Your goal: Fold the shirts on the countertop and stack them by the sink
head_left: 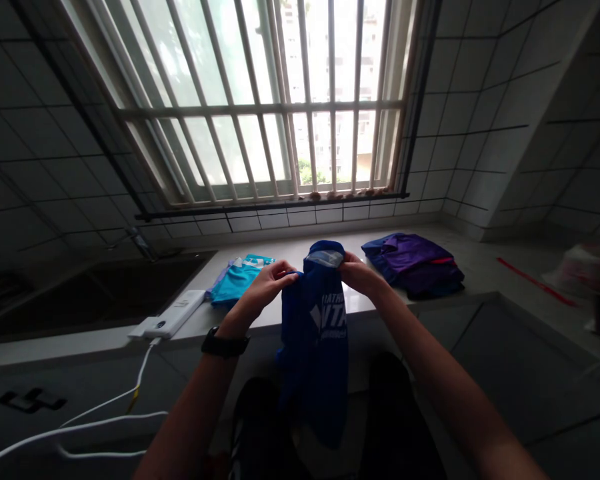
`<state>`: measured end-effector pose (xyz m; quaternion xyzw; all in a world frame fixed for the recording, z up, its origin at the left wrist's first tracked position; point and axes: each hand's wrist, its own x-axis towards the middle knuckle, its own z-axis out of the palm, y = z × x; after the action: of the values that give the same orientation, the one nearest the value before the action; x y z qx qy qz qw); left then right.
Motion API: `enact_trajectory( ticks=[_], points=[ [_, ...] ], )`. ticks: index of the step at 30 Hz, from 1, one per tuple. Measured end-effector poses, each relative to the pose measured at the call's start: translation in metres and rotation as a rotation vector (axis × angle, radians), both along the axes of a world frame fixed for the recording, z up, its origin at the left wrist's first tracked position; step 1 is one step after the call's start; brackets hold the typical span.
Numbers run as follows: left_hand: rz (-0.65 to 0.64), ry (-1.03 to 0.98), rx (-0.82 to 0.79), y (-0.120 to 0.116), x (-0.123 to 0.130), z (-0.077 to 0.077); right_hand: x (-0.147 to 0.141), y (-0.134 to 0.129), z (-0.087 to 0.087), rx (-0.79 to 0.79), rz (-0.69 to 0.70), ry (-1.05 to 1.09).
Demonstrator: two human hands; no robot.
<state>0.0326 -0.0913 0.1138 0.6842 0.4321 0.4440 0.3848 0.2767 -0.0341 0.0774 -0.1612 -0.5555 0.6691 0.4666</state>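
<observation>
A dark blue shirt point(323, 360) with white printed lettering hangs down in front of the counter edge, partly folded on itself. My left hand point(275, 277) pinches its upper left part between thumb and fingers. On the other side, my right hand point(355, 272) grips the top right beside the collar, where a pale lining shows. The lower end of the shirt dangles above my legs. Left of my hands lies a folded turquoise garment point(240, 280) on the counter. To the right rests a pile of folded purple and dark blue clothes point(413, 263).
A white power bank point(180, 313) with a white cable point(143, 370) sits at the counter's front edge, beside a dark sink point(90, 293) with a faucet point(143, 243). At right are a red strip point(535, 281) and a plastic bag point(587, 270). A barred window rises behind.
</observation>
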Motion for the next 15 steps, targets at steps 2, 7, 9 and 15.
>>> enact_trajectory(
  ticks=[2,7,9,15],
  points=[
    [0.161,-0.009,0.088,0.010,-0.001,-0.005,-0.008,0.006,-0.002,-0.015,-0.090,0.013],
    [0.502,0.110,0.313,0.021,-0.004,-0.014,-0.018,0.009,0.005,0.071,-0.104,0.006],
    [0.316,0.121,0.274,0.019,-0.001,-0.018,-0.021,0.005,0.010,0.092,-0.094,0.018],
    [-0.115,0.069,0.003,0.014,0.013,-0.032,-0.022,0.000,0.019,0.071,-0.107,0.117]
  ],
)
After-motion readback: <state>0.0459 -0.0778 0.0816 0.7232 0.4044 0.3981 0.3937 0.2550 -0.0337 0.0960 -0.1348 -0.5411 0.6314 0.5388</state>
